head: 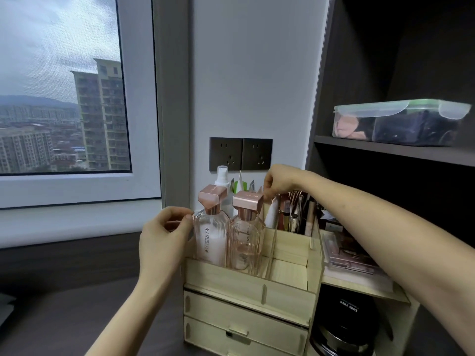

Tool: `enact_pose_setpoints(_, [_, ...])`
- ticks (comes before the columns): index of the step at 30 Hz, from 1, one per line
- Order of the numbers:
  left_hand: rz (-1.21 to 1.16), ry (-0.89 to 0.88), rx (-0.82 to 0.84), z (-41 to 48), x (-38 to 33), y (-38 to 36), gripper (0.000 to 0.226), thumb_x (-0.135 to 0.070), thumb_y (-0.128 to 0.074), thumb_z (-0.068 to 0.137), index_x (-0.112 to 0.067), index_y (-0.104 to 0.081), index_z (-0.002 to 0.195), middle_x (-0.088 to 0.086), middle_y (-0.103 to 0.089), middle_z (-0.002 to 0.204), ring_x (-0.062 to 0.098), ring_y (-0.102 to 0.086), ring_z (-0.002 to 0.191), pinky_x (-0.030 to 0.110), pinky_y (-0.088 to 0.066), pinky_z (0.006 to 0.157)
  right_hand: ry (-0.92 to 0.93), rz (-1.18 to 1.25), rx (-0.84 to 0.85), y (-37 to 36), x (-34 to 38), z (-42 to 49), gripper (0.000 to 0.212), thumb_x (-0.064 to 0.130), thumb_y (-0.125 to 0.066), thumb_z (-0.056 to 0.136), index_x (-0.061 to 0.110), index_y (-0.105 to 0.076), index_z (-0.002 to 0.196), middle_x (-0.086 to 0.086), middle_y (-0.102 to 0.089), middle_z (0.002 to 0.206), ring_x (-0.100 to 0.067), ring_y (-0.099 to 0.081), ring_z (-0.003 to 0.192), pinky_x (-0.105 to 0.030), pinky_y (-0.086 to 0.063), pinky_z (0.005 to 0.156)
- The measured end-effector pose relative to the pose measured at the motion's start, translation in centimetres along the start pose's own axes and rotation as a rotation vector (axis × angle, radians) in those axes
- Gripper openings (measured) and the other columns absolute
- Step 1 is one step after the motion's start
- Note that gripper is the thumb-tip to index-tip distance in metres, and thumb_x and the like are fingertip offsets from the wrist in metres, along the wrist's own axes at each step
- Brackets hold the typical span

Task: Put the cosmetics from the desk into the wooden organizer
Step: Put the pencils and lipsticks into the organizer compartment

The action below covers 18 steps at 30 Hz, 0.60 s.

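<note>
currently left hand (164, 235) curled against left bottle (209, 240), grip unclear; right hand (277, 181) pinches white tube (272, 214) in organizer (246, 286); nudged bottles could topple.

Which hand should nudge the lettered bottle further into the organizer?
Probably left: the left hand is right beside that bottle; the right hand reaches over the back of the organizer, farther away.

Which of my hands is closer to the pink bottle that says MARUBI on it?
Left. The left hand is right beside the MARUBI bottle, fingertips at its left shoulder. The right hand is farther, raised behind the cap of the second pink bottle.
</note>
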<state>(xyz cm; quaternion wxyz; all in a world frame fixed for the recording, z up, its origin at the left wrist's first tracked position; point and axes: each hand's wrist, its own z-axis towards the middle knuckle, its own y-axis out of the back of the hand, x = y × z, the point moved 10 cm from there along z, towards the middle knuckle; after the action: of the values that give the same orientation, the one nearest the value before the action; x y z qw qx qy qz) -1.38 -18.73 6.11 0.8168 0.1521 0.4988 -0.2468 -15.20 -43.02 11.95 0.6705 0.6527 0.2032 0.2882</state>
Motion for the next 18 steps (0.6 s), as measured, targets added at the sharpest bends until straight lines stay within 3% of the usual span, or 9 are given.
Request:
enact_pose_setpoints(2, [0.013, -0.017, -0.029, -0.1, -0.3, 0.4, 0.022, -0.012, -0.06, 0.083, -0.029, -0.065, 0.07, -0.008, -0.067, 0.072, 0.002, -0.059, 0.066, 0.021, -0.042, 0.06, -0.014, 0.0, -0.023, 0.2, -0.2, 0.0, 0.018, 0.022, -0.07, 0.079, 0.01, -0.072, 0.092, -0.007, -0.07, 0.1, -0.022, -0.063, 0.096, -0.04, -0.051, 0.091])
enact_pose_setpoints(5, [0.066, -0.142, -0.074, -0.8, -2.5, 1.0, 0.023, -0.012, -0.06, 0.083, -0.031, -0.062, 0.071, -0.011, -0.065, 0.073, -0.003, -0.058, 0.065, 0.019, -0.043, 0.061, -0.047, 0.093, -0.122, 1.8, -1.2, -0.5, 0.021, 0.017, -0.07, 0.08, 0.002, -0.071, 0.095, -0.011, -0.07, 0.1, -0.024, -0.064, 0.095, -0.033, -0.051, 0.081])
enact_pose_setpoints(9, [0.243, -0.617, -0.104, -5.0, -9.9, 0.1, 0.008, -0.012, -0.058, 0.081, -0.017, -0.063, 0.082, -0.011, -0.057, 0.076, 0.004, -0.049, 0.066, 0.016, -0.04, 0.062, -0.098, 0.239, -0.162, 4.1, -3.9, -1.9, 0.016, 0.014, -0.07, 0.081, 0.0, -0.071, 0.088, -0.013, -0.071, 0.087, -0.016, -0.062, 0.068, -0.025, -0.048, 0.059])
enact_pose_setpoints(12, [0.277, -0.853, 0.053, -8.7, -13.7, -3.6, 0.009, -0.012, -0.056, 0.082, -0.01, -0.065, 0.081, -0.005, -0.061, 0.076, 0.005, -0.05, 0.065, 0.017, -0.041, 0.06, -0.106, 0.254, -0.137, 3.9, -5.1, -2.8, 0.016, 0.015, -0.07, 0.082, 0.001, -0.072, 0.091, -0.013, -0.072, 0.089, -0.017, -0.061, 0.07, -0.028, -0.05, 0.065])
enact_pose_setpoints(14, [0.428, -0.853, 0.189, -9.8, -14.7, -7.3, 0.009, -0.014, -0.057, 0.083, -0.011, -0.065, 0.081, -0.002, -0.066, 0.076, 0.014, -0.059, 0.063, 0.022, -0.043, 0.055, -0.072, 0.236, -0.154, 3.7, -5.2, -3.0, 0.017, 0.017, -0.068, 0.083, 0.003, -0.073, 0.092, -0.012, -0.073, 0.092, -0.018, -0.062, 0.074, -0.029, -0.051, 0.071])
enact_pose_setpoints(18, [0.818, -0.606, 0.458, -8.9, -12.0, -14.7, 0.021, -0.002, -0.049, 0.087, -0.011, -0.055, 0.105, 0.007, -0.06, 0.106, 0.027, -0.061, 0.093, 0.027, -0.038, 0.066, -0.037, 0.244, -0.129, 3.6, -5.4, -3.4, 0.018, 0.02, -0.065, 0.086, 0.005, -0.074, 0.093, -0.011, -0.073, 0.095, -0.018, -0.063, 0.076, -0.031, -0.052, 0.075])
